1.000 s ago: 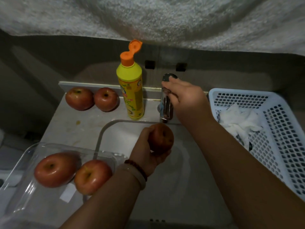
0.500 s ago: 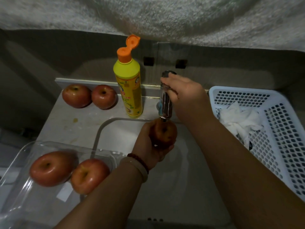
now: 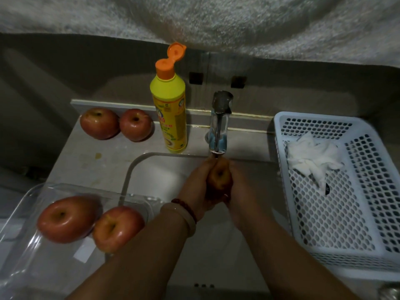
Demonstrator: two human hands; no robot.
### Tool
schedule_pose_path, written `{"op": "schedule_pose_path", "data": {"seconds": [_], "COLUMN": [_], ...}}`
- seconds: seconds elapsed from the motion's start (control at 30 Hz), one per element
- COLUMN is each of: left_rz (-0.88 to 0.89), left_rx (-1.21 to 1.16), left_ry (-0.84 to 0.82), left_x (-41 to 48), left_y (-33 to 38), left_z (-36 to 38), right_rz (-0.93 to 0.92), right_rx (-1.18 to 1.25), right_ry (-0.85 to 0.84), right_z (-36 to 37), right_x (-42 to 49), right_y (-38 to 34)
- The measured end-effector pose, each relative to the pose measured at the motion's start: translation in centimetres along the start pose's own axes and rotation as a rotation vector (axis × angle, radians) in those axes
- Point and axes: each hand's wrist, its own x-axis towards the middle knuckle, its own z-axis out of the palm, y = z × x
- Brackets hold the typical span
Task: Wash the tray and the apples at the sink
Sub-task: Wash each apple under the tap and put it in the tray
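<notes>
I hold one apple [image 3: 219, 177] with both hands, left hand [image 3: 198, 187] and right hand [image 3: 239, 191] wrapped around it, right under the tap [image 3: 218, 128], middle of the frame, stem end up.

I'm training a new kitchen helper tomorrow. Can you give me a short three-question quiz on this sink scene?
1. How many apples are in view in all?
2. True or false: the soap bottle's orange cap is flipped open.
3. Where does the white cloth lie? A) in the sink B) in the white basket C) in the clear tray

Key
1. Five: two by the back ledge, two in the clear tray, and one held under the tap between the left hand and the right hand.
2. True.
3. B.
</notes>
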Motion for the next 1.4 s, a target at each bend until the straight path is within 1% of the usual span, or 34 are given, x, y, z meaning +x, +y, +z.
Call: {"op": "schedule_pose_path", "data": {"seconds": [0.03,0.1,0.13,0.2,0.3,0.33,0.37,0.4,0.47,0.5,0.53,0.57,0.6,0.63,0.67,0.77,0.8,0.83,0.87,0.9,0.93,0.97,1.0,1.03,1.07,1.1,1.13,1.17,1.2,1.27,1.3,1.33,1.37,1.4], "left_rz": [0.020,0.049,0.068,0.072,-0.004,-0.015,-0.014,0.010,0.113,0.160,0.192,0.226,0.259,0.270,0.255,0.101,0.081,0.087,0.115,0.154,0.196,0.235,0.269,0.295,0.309,0.315,0.311,0.308,0.305,0.271,0.224,0.167,0.113,0.086], "left_rx": [0.034,0.106,0.128,0.093,-0.016,-0.036,-0.037,-0.002,0.110,0.133,0.138,0.129,0.114,0.102,0.080,-0.077,-0.099,-0.096,-0.071,-0.039,-0.006,0.021,0.035,0.043,0.055,0.080,0.105,0.122,0.130,0.125,0.104,0.060,0.015,-0.010], "left_ry": [0.014,0.022,0.031,0.037,0.023,0.006,0.005,0.032,0.110,0.136,0.156,0.166,0.171,0.168,0.159,0.067,0.053,0.064,0.100,0.148,0.199,0.239,0.266,0.289,0.308,0.315,0.313,0.303,0.296,0.240,0.187,0.141,0.106,0.096], "left_x": [0.1,0.3,0.5,0.7,0.6,0.5,0.5,0.7,0.4,0.3,0.4,0.5,0.5,0.5,0.6,0.8,0.9,0.9,0.9,0.8,0.7,0.5,0.4,0.2,0.0,0.1,0.3,0.5,0.6,0.8,1.0,1.0,0.7,0.5], "left_y": [0.0,-0.1,0.0,0.3,1.3,1.5,1.5,1.3,0.9,0.5,-0.1,-0.5,-0.7,-0.8,-0.6,0.2,0.2,0.1,0.0,-0.1,-0.1,-0.3,-0.4,-0.5,-0.5,-0.5,-0.4,-0.3,-0.1,0.4,0.6,1.0,1.2,1.3], "left_z": [-0.3,-1.0,-1.2,-1.2,-0.8,-0.8,-0.8,-0.9,-0.8,-0.7,-0.7,-0.7,-0.7,-0.6,-0.6,-0.7,-0.7,-0.7,-0.7,-0.6,-0.6,-0.5,-0.4,-0.3,-0.2,-0.1,-0.2,-0.3,-0.5,-0.4,-0.5,-0.6,-0.6,-0.6], "right_rz": [0.048,0.002,-0.068,-0.246,-0.626,-0.708,-0.722,-0.651,-0.358,-0.210,-0.105,-0.068,-0.106,-0.189,-0.298,-0.709,-0.836,-0.896,-0.867,-0.751,-0.565,-0.311,-0.057,0.127,0.207,0.194,0.134,0.031,-0.123,-0.532,-0.729,-0.878,-0.974,-1.016], "right_rx": [0.088,0.100,0.044,-0.096,-0.304,-0.334,-0.313,-0.231,0.013,0.092,0.116,0.104,0.074,0.029,-0.037,-0.361,-0.438,-0.455,-0.395,-0.274,-0.125,0.034,0.159,0.210,0.202,0.158,0.094,0.019,-0.076,-0.300,-0.423,-0.540,-0.617,-0.650], "right_ry": [-0.057,-0.150,-0.177,-0.177,-0.174,-0.196,-0.225,-0.245,-0.220,-0.185,-0.162,-0.159,-0.162,-0.162,-0.161,-0.130,-0.133,-0.137,-0.141,-0.124,-0.080,-0.043,-0.039,-0.078,-0.133,-0.176,-0.183,-0.165,-0.132,-0.076,-0.041,-0.029,-0.041,-0.056], "right_z": [0.1,0.5,0.7,1.1,1.2,1.1,0.8,0.7,0.7,0.7,0.8,0.9,1.0,1.1,1.3,1.0,0.9,0.8,0.9,1.1,1.4,1.6,1.7,1.5,1.5,1.5,1.6,1.7,1.8,1.7,1.6,1.6,1.5,1.4], "right_x": [0.4,0.6,0.7,0.3,-0.2,-0.2,-0.2,-0.3,-0.2,0.4,0.8,1.2,1.3,1.4,1.4,0.5,0.7,0.7,0.6,0.4,0.1,0.0,0.5,0.7,0.8,0.9,1.0,1.2,1.3,1.0,1.0,1.1,1.1,1.0], "right_y": [0.0,0.1,0.2,0.7,1.2,1.4,1.4,1.4,1.0,0.8,0.5,0.2,-0.1,-0.3,-0.1,1.3,2.3,3.0,3.3,2.9,2.2,1.3,0.6,0.0,-0.6,-0.7,-0.6,-0.4,-0.1,0.6,1.1,1.6,2.2,2.7]}}
